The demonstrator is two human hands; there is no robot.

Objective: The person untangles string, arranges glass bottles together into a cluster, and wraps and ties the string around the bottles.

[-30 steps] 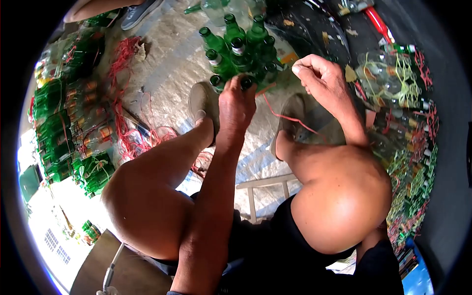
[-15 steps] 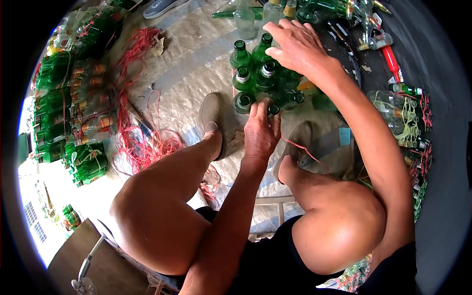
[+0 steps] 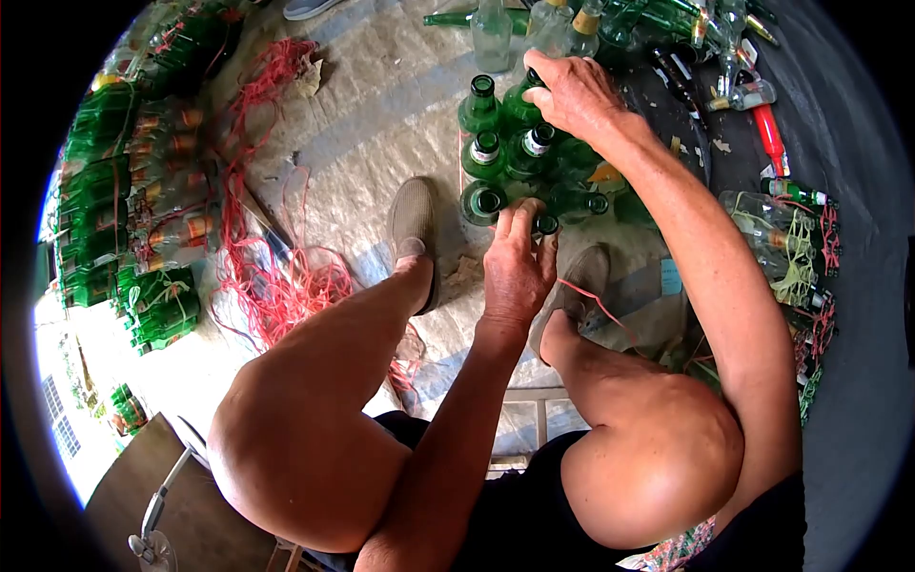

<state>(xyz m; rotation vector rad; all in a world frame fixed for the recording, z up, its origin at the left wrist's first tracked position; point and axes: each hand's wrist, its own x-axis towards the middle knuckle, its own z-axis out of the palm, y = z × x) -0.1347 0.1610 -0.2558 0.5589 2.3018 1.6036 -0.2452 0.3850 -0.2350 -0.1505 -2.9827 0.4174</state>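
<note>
Several green glass bottles (image 3: 483,157) stand packed upright in a cluster on the floor between my feet, some necks tilted. My right hand (image 3: 579,95) reaches over the far side, its thumb and forefinger closed around the neck of a green bottle (image 3: 520,107) at the back. At the near side my left hand (image 3: 518,272) has its fingers around the neck of another green bottle (image 3: 546,224), beside a bottle with an open dark mouth (image 3: 490,201). A pink plastic string (image 3: 600,303) trails from near my left hand. The lower bodies of several bottles are hidden.
Bundled bottles (image 3: 95,200) are stacked at the left, near a tangle of pink string (image 3: 295,291). Clear bottles (image 3: 490,38) stand beyond the cluster. Loose bottles, including a red one (image 3: 768,138), lie at the upper right. Tied bundles (image 3: 801,248) line the right side.
My right hand has come down from above the cluster and closed on a back bottle's neck. My left hand stays at the near bottles. The view has shifted slightly.
</note>
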